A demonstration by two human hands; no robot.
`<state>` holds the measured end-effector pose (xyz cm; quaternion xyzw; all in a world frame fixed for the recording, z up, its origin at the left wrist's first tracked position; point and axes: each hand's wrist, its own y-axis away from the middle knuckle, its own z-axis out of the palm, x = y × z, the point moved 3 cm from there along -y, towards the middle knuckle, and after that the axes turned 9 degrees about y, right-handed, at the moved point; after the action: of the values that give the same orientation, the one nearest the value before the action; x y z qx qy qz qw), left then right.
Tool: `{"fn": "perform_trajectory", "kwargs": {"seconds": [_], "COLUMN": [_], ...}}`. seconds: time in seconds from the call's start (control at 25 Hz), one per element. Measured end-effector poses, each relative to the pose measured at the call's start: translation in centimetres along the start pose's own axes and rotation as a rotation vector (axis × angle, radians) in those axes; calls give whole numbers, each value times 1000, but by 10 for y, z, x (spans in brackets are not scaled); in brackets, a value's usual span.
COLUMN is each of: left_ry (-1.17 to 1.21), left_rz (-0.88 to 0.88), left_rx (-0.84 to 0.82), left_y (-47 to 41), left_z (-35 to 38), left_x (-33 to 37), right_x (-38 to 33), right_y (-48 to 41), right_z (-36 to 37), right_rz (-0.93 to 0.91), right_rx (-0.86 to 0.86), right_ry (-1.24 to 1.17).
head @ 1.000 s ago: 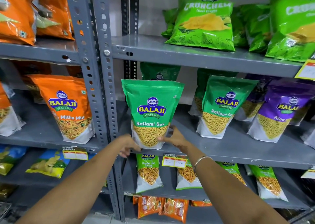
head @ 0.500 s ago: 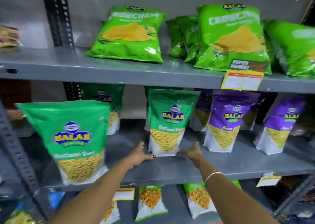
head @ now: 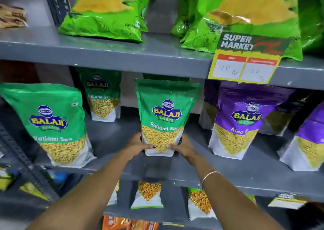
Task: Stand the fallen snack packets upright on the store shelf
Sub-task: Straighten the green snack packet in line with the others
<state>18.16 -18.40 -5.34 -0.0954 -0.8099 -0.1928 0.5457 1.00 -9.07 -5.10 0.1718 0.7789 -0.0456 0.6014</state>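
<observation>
A green Ratlami Sev packet (head: 165, 114) stands upright in the middle of the grey middle shelf (head: 192, 168). My left hand (head: 138, 144) grips its lower left corner and my right hand (head: 182, 146) grips its lower right corner, thumbs on the front. Another green Ratlami Sev packet (head: 52, 123) stands upright at the left front, and a third (head: 102, 95) stands further back. Purple Aloo Sev packets (head: 240, 121) stand upright to the right.
Light green Crunchem bags (head: 108, 14) lean on the upper shelf (head: 122, 53), with a yellow price tag (head: 245, 67) clipped to its edge. Smaller packets (head: 148, 194) sit on the lower shelf. A slotted steel upright (head: 19, 161) runs down the left.
My view has shifted right and closer. Both hands left the left-hand green packet, reached the middle green packet and have now closed on its lower corners.
</observation>
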Motion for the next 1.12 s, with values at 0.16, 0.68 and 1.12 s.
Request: {"fn": "perform_trajectory", "kwargs": {"seconds": [0.16,0.68,1.12], "left_ry": [-82,-106,-62], "left_rz": [-9,46,83], "left_rx": [-79,-157,-223], "left_y": [32,66,65], "left_z": [-5,-15,-21], "left_x": [1,-4,-10], "right_x": [3,1,-3], "right_y": [30,69,76], "right_z": [5,20,26], "right_rz": [45,91,49], "right_rx": [19,101,113], "right_ry": [92,271,222]}}
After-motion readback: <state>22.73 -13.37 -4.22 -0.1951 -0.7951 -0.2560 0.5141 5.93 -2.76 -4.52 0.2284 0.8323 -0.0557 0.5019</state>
